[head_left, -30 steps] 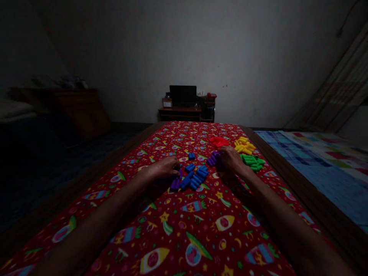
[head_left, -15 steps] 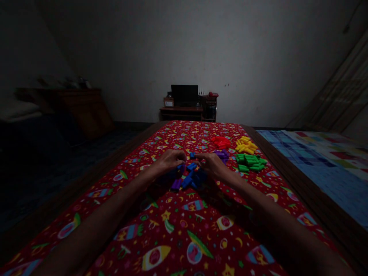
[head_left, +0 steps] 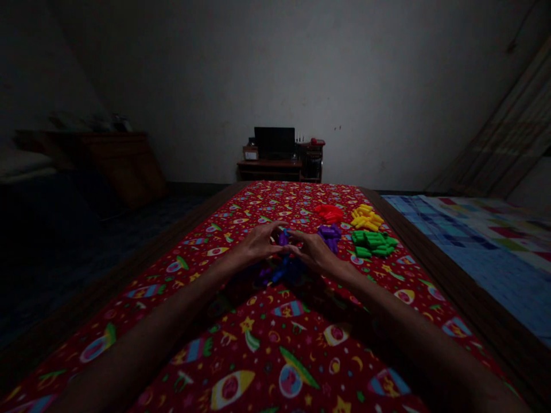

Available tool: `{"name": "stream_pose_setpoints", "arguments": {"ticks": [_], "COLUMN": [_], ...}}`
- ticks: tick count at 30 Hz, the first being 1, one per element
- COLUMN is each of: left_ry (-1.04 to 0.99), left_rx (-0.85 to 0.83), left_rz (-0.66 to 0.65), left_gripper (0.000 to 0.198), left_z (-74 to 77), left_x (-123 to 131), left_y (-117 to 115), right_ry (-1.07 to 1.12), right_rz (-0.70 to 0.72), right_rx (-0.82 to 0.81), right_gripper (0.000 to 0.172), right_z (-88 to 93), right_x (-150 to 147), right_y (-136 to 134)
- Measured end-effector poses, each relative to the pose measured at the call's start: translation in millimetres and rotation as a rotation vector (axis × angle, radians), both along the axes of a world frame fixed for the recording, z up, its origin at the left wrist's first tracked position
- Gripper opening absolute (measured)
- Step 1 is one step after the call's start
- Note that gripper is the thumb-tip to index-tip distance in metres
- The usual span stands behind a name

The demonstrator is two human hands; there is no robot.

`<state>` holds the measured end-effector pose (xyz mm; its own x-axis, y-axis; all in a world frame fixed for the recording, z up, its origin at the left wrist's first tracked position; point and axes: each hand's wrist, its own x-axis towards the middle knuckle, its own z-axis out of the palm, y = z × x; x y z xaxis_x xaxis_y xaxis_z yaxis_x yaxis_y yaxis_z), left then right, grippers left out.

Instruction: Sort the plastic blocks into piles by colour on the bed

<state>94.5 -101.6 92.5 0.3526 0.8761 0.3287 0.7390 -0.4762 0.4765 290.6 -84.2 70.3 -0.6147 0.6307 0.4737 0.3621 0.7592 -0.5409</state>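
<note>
My left hand (head_left: 261, 241) and my right hand (head_left: 313, 249) meet over the bedspread, fingers curled toward each other. Framed between their thumbs and forefingers are a small purple plastic piece (head_left: 283, 237) and a bit of blue plastic piece (head_left: 286, 230). The purple one lies within the left fingers; the blue one touches the right fingertips. Just below, in shadow, lies a loose pile of blue plastic pieces (head_left: 284, 271), with purple ones (head_left: 263, 276) at its left. Dim light and the fingers hide the exact grip.
Right of my hands are sorted heaps: purple pieces (head_left: 330, 236), red pieces (head_left: 329, 214), yellow pieces (head_left: 367, 218) and green pieces (head_left: 373, 244). All rest on a red patterned cloth (head_left: 241, 344). A desk with a monitor (head_left: 274, 143) stands by the far wall; a bed (head_left: 456, 246) is at right.
My hands have come together until the fingertips meet, the left moving right. A purple piece now shows between them, beside the blue one. The view has shifted slightly.
</note>
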Motion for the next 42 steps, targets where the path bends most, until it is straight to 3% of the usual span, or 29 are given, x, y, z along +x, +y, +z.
{"name": "stream_pose_setpoints", "arguments": {"ticks": [6,9,13,19,23,27,31,35,42], "left_ry": [-0.062,-0.022,0.098,0.505,0.518,0.562,0.512,0.443,0.069], "left_rx": [0.09,0.15,0.056,-0.348,-0.364,-0.395,-0.398,-0.284,-0.159], "left_rz": [-0.114,-0.155,-0.132,-0.04,-0.076,-0.073,-0.104,-0.013,0.108], "left_gripper": [0.056,0.056,0.058,0.036,0.04,0.028,0.033,0.029,0.029], "left_z": [-13.9,-19.1,-5.6,26.4,23.9,15.2,12.0,14.9,18.9], "left_x": [14.1,14.9,5.7,-18.9,-9.2,3.7,-2.0,-15.9,-21.9], "left_y": [-6.1,-5.7,-10.8,-24.9,-30.2,-32.1,-25.9,-12.5,2.0], "right_ry": [0.122,0.11,0.111,0.19,0.178,0.027,-0.116,-0.19,-0.123], "right_rz": [-0.094,-0.116,-0.236,-0.525,-0.572,-0.592,-0.633,-0.647,-0.621], "right_rx": [-0.358,-0.43,-0.337,-0.135,-0.034,0.012,0.028,0.039,0.085], "right_gripper": [0.027,0.031,0.026,0.02,0.023,0.026,0.031,0.032,0.036], "right_z": [6.4,7.5,8.6,6.5,-1.5,-7.3,-6.0,-4.5,6.4], "right_x": [-1.4,0.0,10.8,45.1,54.7,56.0,56.9,57.4,53.5], "right_y": [12.9,17.6,27.0,53.3,61.9,61.0,55.2,51.1,50.6]}}
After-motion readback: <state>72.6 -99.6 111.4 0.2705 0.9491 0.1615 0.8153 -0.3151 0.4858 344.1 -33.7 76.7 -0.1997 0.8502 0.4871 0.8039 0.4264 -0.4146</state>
